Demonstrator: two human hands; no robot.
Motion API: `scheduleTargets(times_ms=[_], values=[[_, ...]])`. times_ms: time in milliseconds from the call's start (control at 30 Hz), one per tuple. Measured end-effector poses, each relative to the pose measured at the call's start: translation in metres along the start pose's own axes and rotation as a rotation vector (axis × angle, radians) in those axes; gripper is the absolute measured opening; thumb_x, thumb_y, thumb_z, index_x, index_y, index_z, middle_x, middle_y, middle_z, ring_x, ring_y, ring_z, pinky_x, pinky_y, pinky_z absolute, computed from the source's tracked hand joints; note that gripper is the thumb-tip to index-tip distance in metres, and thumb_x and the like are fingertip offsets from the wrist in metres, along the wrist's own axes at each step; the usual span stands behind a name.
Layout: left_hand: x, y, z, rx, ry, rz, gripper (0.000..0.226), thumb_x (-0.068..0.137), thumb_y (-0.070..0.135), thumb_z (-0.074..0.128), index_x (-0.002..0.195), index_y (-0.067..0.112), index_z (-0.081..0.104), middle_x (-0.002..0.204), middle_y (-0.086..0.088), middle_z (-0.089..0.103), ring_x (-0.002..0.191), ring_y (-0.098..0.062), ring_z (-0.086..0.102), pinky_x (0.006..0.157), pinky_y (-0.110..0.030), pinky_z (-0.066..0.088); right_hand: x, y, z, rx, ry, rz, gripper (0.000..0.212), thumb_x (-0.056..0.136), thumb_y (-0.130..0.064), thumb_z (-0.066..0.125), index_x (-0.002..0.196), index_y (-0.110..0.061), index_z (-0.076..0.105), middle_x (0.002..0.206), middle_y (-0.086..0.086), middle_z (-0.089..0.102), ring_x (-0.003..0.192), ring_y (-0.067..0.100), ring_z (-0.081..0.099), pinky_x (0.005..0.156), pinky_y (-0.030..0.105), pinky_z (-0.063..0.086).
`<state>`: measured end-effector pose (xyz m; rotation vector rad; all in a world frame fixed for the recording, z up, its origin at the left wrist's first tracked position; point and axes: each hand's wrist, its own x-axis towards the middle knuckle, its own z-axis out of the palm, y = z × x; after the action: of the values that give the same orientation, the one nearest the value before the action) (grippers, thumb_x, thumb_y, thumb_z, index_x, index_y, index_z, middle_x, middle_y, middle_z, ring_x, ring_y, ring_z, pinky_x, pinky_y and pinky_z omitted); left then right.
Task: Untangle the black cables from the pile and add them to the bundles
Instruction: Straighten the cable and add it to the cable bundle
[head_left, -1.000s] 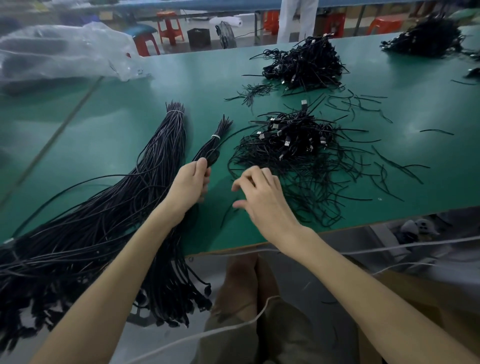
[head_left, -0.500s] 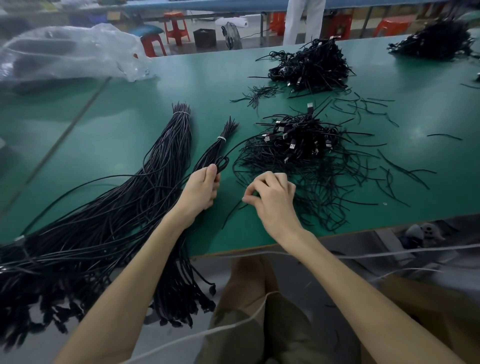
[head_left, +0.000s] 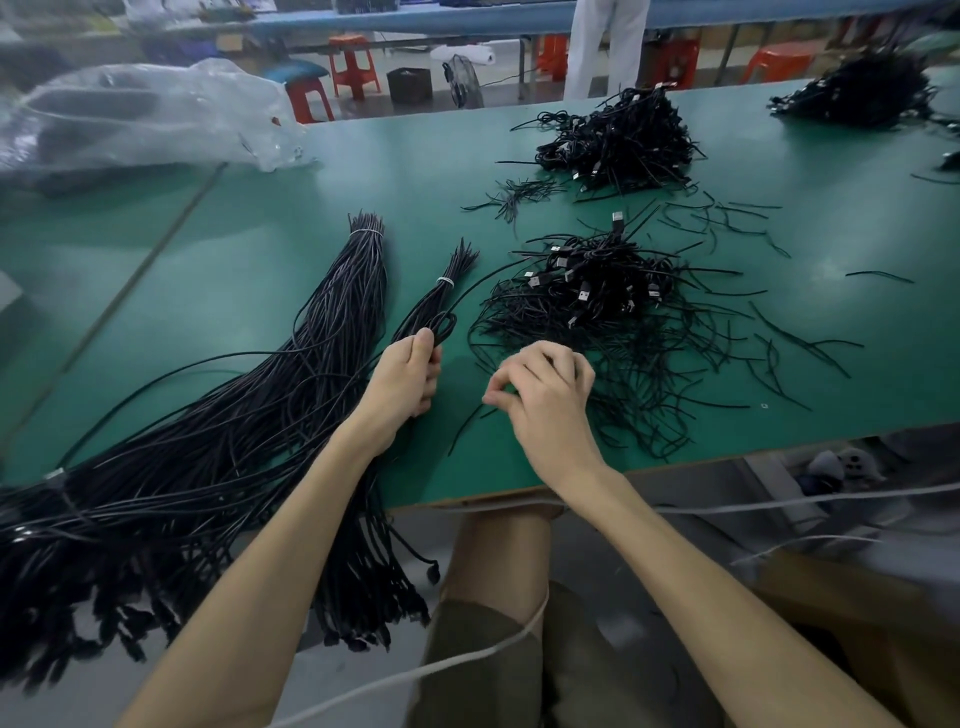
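A tangled pile of black cables (head_left: 597, 306) with silver plugs lies on the green table (head_left: 260, 270), right of centre. Two tied bundles lie to the left: a thick bundle (head_left: 332, 312) and a thin bundle (head_left: 441, 291) with a white tie. My left hand (head_left: 405, 379) grips the thin bundle's cables just below the tie. My right hand (head_left: 545, 389) hovers at the pile's near edge with fingers curled, thumb and forefinger pinched together; whether a cable sits between them is not visible. A loose cable (head_left: 467, 421) lies under that hand.
A second cable pile (head_left: 618, 140) sits at the far middle and a third (head_left: 862, 93) at the far right. Short cable scraps (head_left: 727, 218) are scattered right of the near pile. A clear plastic bag (head_left: 145, 119) lies far left. The table's near edge (head_left: 675, 465) runs below my right hand.
My right hand has drawn slightly back toward the table edge with its fingers curling tighter. My left hand keeps its grip on the thin bundle and has barely moved.
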<state>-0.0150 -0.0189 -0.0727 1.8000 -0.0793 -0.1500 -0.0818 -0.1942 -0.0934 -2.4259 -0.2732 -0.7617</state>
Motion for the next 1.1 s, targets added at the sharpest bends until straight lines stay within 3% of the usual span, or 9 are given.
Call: scheduleTargets(times_ms=[200, 367, 433, 533, 700, 833, 967, 1100], values=[[-0.001, 0.000, 0.000, 0.018, -0.017, 0.022, 0.037, 0.113, 0.036, 0.032, 0.088, 0.014, 0.048, 0.053, 0.015, 0.036, 0.048, -0.008, 0.028, 0.042, -0.025, 0.023, 0.000, 0.005, -0.001, 0.150, -0.015, 0.127, 0.008, 0.092, -0.027, 0.073, 0.090, -0.020, 0.070, 0.086, -0.020, 0.059, 0.103, 0.010, 0.044, 0.099, 0.033, 0.021], [0.001, -0.002, 0.000, 0.003, -0.038, 0.041, 0.033, 0.110, 0.033, 0.035, 0.085, 0.017, 0.047, 0.058, 0.013, 0.034, 0.051, -0.011, 0.026, 0.045, -0.029, 0.022, 0.004, 0.007, -0.009, 0.404, 0.047, 0.248, 0.009, 0.092, -0.027, 0.075, 0.092, -0.026, 0.066, 0.077, -0.012, 0.067, 0.096, 0.011, 0.053, 0.098, 0.026, 0.030], [0.001, -0.003, 0.000, 0.005, -0.048, 0.050, 0.033, 0.110, 0.033, 0.035, 0.084, 0.017, 0.047, 0.059, 0.012, 0.033, 0.050, -0.010, 0.026, 0.045, -0.029, 0.022, 0.006, 0.002, -0.011, 0.530, 0.048, 0.307, 0.014, 0.092, -0.026, 0.076, 0.095, -0.025, 0.062, 0.076, -0.005, 0.068, 0.087, 0.018, 0.061, 0.085, 0.031, 0.043], [-0.001, -0.002, 0.001, 0.017, -0.070, 0.057, 0.034, 0.111, 0.035, 0.036, 0.084, 0.017, 0.048, 0.059, 0.013, 0.032, 0.050, -0.009, 0.026, 0.045, -0.028, 0.021, 0.013, -0.010, -0.006, 0.659, 0.055, 0.382, 0.020, 0.090, -0.024, 0.078, 0.096, -0.022, 0.059, 0.075, 0.000, 0.069, 0.073, 0.021, 0.064, 0.069, 0.031, 0.049], [-0.005, 0.000, 0.006, 0.078, -0.121, 0.081, 0.034, 0.111, 0.030, 0.037, 0.082, 0.015, 0.046, 0.058, 0.014, 0.035, 0.049, -0.008, 0.026, 0.043, -0.022, 0.023, 0.029, -0.023, 0.015, 0.738, 0.073, 0.487, 0.025, 0.088, -0.026, 0.081, 0.093, -0.015, 0.059, 0.081, 0.006, 0.071, 0.078, 0.022, 0.067, 0.073, 0.031, 0.052], [-0.008, 0.001, 0.011, 0.124, -0.153, 0.122, 0.038, 0.112, 0.021, 0.038, 0.076, 0.013, 0.048, 0.059, 0.012, 0.039, 0.047, -0.005, 0.031, 0.045, -0.016, 0.027, 0.027, -0.024, 0.024, 0.797, 0.148, 0.609, 0.029, 0.088, -0.030, 0.081, 0.091, -0.015, 0.057, 0.076, -0.002, 0.063, 0.071, 0.019, 0.064, 0.069, 0.027, 0.051], [-0.008, 0.000, 0.011, 0.183, -0.153, 0.155, 0.038, 0.112, 0.023, 0.038, 0.078, 0.011, 0.048, 0.066, 0.004, 0.039, 0.053, -0.008, 0.033, 0.052, -0.023, 0.030, 0.024, -0.019, 0.024, 0.805, 0.167, 0.640, 0.033, 0.086, -0.033, 0.083, 0.085, -0.016, 0.054, 0.063, -0.012, 0.061, 0.072, 0.026, 0.065, 0.069, 0.031, 0.051], [-0.007, -0.006, 0.013, 0.364, -0.089, 0.219, 0.043, 0.112, 0.031, 0.037, 0.083, 0.006, 0.056, 0.070, 0.004, 0.048, 0.061, -0.013, 0.042, 0.063, -0.035, 0.037, 0.023, -0.020, 0.022, 0.810, 0.127, 0.619, 0.039, 0.082, -0.038, 0.085, 0.085, -0.012, 0.056, 0.068, -0.004, 0.063, 0.065, 0.017, 0.060, 0.067, 0.030, 0.050]])
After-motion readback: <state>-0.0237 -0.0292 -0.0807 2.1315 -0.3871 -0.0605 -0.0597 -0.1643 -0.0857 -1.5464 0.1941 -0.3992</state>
